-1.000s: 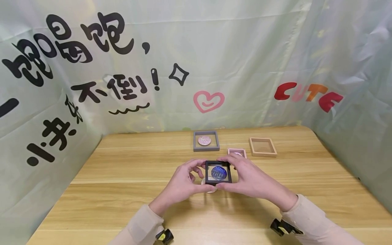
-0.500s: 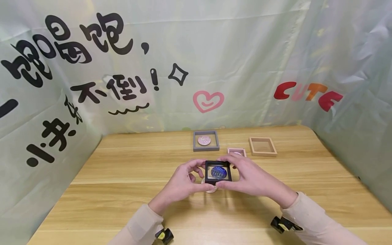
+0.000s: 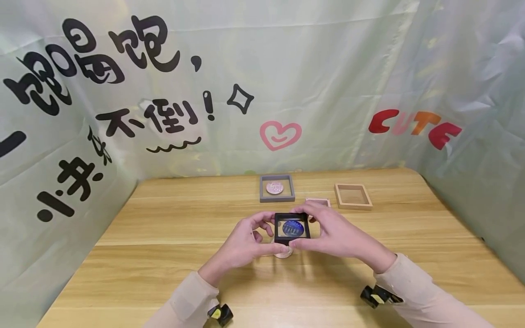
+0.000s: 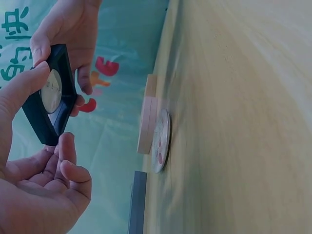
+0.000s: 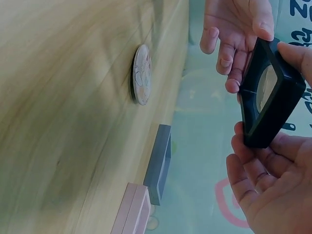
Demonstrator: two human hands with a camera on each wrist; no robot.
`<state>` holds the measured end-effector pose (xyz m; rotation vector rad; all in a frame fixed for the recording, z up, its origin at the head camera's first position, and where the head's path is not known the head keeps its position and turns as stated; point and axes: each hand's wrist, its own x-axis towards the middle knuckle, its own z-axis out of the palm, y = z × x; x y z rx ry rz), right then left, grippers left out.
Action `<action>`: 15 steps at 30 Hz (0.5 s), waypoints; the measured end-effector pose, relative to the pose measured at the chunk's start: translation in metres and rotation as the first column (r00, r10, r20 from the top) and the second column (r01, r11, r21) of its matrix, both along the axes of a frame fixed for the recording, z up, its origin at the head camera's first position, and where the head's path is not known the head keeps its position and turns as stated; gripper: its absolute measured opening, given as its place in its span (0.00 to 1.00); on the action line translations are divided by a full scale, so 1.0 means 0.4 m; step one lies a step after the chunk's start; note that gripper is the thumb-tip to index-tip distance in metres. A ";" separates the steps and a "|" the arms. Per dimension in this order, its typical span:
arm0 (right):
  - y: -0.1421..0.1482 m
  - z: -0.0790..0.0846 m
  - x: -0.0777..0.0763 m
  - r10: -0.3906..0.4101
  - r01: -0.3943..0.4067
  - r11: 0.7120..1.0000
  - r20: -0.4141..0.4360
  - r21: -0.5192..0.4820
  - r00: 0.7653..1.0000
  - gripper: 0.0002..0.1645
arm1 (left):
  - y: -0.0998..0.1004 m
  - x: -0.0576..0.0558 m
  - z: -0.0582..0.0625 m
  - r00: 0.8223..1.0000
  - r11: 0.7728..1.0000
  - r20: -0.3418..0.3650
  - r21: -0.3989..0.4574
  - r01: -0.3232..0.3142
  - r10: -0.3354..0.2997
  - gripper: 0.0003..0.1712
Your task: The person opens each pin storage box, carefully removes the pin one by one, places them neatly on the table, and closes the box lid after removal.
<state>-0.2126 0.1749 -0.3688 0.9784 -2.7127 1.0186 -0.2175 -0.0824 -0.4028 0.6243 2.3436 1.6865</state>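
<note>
Both hands hold a small black display frame (image 3: 284, 240) above the table. A round blue badge (image 3: 293, 228) sits behind its clear window; the left wrist view shows the badge's pale back. My left hand (image 3: 245, 241) grips the frame's left side with thumb and fingers. On the opposite side, my right hand (image 3: 334, 234) pinches it, thumb at the near edge and fingers at the far edge. Under the frame, a pale round badge (image 5: 142, 75) lies on the table, partly hidden in the head view by the frame and left thumb.
Farther back on the wooden table (image 3: 172, 264) lies a grey frame (image 3: 277, 199) with a pinkish round badge (image 3: 274, 187) inside. To its right are a small pink frame (image 3: 320, 201), partly behind the right hand, and a light-brown frame (image 3: 353, 206). Printed curtains (image 3: 328, 68) enclose the table.
Both hands and the black frame have shifted slightly upward in the head view. The right hand now covers more of the pink frame. Both grips stay the same.
</note>
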 end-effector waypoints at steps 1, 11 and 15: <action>0.000 0.000 0.000 -0.002 0.002 1.000 -0.003 -0.001 1.000 0.36 | 0.000 -0.001 0.000 1.000 1.000 -0.001 0.002 0.003 -0.003 0.39; -0.002 -0.006 -0.007 -0.015 0.016 1.000 0.019 -0.013 1.000 0.32 | -0.003 -0.006 -0.005 0.999 0.999 0.049 0.049 0.010 -0.012 0.43; -0.001 -0.008 -0.011 -0.023 0.024 1.000 0.040 -0.016 0.999 0.31 | -0.003 -0.009 -0.006 0.999 0.999 0.051 0.046 0.006 -0.008 0.43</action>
